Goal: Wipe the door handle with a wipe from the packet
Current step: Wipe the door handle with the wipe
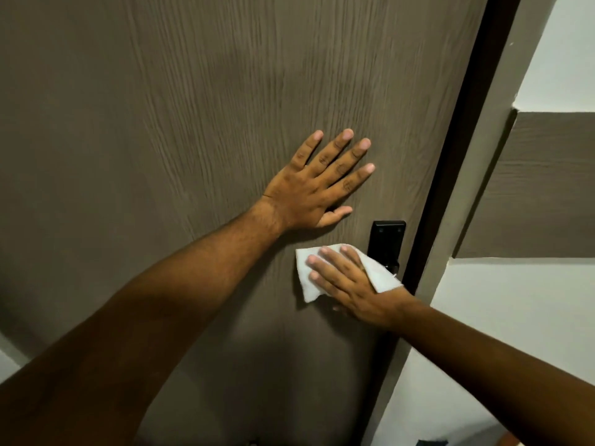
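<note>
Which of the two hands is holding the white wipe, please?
The right hand, low beside the black handle plate, presses the wipe over the handle. The left hand lies flat and bare on the door, higher up.

Brown wood-grain door point(193, 91), dark frame edge point(463, 149), pale wall point(515, 317), brown wall panel point(541, 188)

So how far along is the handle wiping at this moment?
Done: a white wipe is out; the packet is not in view. In hand: the right hand presses the wipe over the spot below the black plate, where the handle must be, though it is hidden. The left hand lies flat on the door, bracing it. Left: how clean the handle is cannot be judged.
</note>
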